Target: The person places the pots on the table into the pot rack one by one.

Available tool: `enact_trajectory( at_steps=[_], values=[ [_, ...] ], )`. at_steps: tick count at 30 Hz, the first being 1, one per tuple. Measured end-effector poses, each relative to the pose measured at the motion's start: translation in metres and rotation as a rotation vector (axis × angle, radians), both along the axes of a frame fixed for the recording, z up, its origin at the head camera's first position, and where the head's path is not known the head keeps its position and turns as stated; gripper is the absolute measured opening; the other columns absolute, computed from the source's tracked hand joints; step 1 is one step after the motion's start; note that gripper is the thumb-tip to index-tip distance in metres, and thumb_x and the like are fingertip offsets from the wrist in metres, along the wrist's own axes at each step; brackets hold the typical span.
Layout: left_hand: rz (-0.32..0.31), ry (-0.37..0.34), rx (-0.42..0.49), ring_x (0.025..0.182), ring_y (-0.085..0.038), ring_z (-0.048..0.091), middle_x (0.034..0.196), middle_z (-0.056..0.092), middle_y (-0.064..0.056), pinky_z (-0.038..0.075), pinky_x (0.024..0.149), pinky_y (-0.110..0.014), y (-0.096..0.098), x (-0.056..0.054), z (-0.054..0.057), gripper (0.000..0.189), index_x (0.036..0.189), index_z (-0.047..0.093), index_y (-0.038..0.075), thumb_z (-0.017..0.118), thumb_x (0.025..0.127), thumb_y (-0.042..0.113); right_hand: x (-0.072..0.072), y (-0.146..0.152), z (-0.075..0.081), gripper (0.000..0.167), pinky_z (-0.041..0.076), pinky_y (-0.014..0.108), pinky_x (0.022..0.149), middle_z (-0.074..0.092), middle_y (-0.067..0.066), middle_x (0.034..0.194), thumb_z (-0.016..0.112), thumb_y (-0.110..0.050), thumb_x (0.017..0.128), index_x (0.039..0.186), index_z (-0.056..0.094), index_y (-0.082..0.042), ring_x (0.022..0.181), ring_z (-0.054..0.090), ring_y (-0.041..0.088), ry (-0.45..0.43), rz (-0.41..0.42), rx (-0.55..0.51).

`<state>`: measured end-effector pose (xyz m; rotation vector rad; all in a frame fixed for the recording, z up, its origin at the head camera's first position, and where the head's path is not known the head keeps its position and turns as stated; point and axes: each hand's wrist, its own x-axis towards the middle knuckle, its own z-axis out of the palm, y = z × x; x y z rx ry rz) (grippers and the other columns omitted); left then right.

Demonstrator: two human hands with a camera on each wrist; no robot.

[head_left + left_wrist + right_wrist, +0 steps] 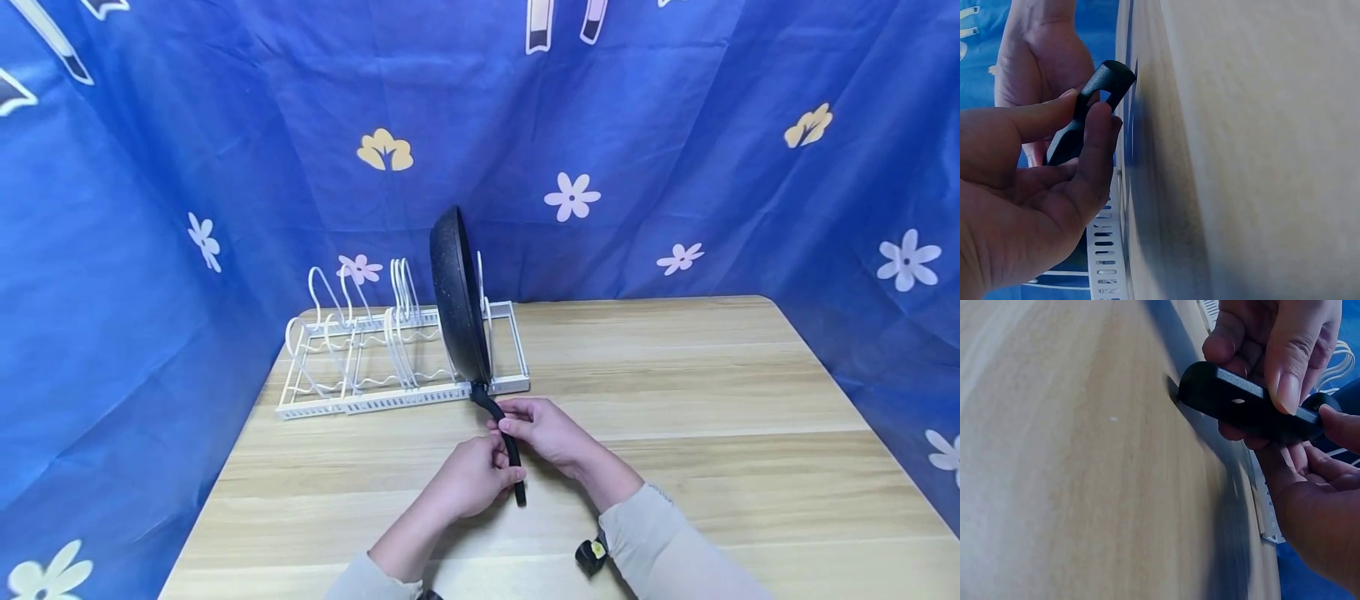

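Note:
A black frying pan [459, 300] stands on its edge in the right part of a white wire rack [405, 397], its handle reaching toward the person. My left hand [474, 477] pinches that handle near its end, between thumb and fingers. Farther up, closer to the pan body, my right hand [546, 433] grips the same handle from the right. In the left wrist view the handle's end [1110, 78], with its hanging hole, sticks out past the left fingers. The right wrist view has both hands on the handle [1241, 403].
Several white wire dividers [401, 342] rise from the rack left of the pan. The rack stands at the back left of a wooden table [675, 400]. Blue patterned cloth [637, 125] hangs behind and at both sides.

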<state>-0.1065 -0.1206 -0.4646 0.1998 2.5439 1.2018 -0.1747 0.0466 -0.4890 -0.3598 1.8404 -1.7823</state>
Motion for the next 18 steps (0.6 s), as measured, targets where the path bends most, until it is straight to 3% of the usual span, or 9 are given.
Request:
enact_trajectory(
  at_steps=[5,6,11,14,18],
  values=[
    [-0.004,0.031,-0.017,0.064,-0.01,0.056,0.073,0.064,0.005,0.042,0.062,-0.025,-0.001,-0.001,-0.002,0.022,0.088,0.064,0.013,0.083,0.094,0.022,0.003,-0.003,-0.002,0.039,0.054,0.034,0.114,0.072,0.032,0.132,0.058,-0.007,0.11,0.142,0.058,0.015,0.122,0.072,0.022,0.018,-0.026,0.025],
    [-0.018,0.066,-0.026,0.062,-0.009,0.054,0.071,0.062,0.008,0.041,0.06,-0.025,-0.003,-0.001,-0.008,0.023,0.087,0.063,0.015,0.082,0.095,0.024,0.004,-0.003,-0.003,0.039,0.054,0.035,0.115,0.073,0.031,0.131,0.058,-0.008,0.11,0.142,0.058,0.015,0.122,0.072,0.023,0.022,-0.031,0.032],
    [-0.054,0.171,-0.115,0.057,-0.007,0.049,0.065,0.056,0.014,0.038,0.055,-0.027,-0.004,0.003,-0.01,0.023,0.082,0.06,0.019,0.075,0.098,0.025,0.014,-0.001,0.001,0.039,0.056,0.034,0.108,0.076,0.028,0.125,0.057,-0.009,0.111,0.142,0.06,0.012,0.118,0.073,0.025,0.071,-0.05,0.105],
    [-0.025,0.175,-0.164,0.067,-0.009,0.057,0.074,0.064,0.01,0.046,0.062,-0.031,-0.002,0.007,0.003,0.014,0.1,0.069,0.014,0.076,0.098,0.025,0.019,0.002,0.005,0.036,0.056,0.04,0.109,0.078,0.021,0.125,0.058,-0.012,0.11,0.14,0.066,0.006,0.12,0.073,0.027,0.166,-0.052,0.221],
    [-0.008,0.186,-0.203,0.093,-0.019,0.069,0.104,0.075,-0.004,0.057,0.082,-0.042,-0.003,0.015,0.016,0.04,0.13,0.067,0.006,0.078,0.098,0.027,0.027,0.009,0.015,0.034,0.052,0.053,0.117,0.077,0.014,0.135,0.059,-0.018,0.111,0.14,0.07,-0.004,0.131,0.07,0.03,0.34,-0.021,0.426]
  ],
)
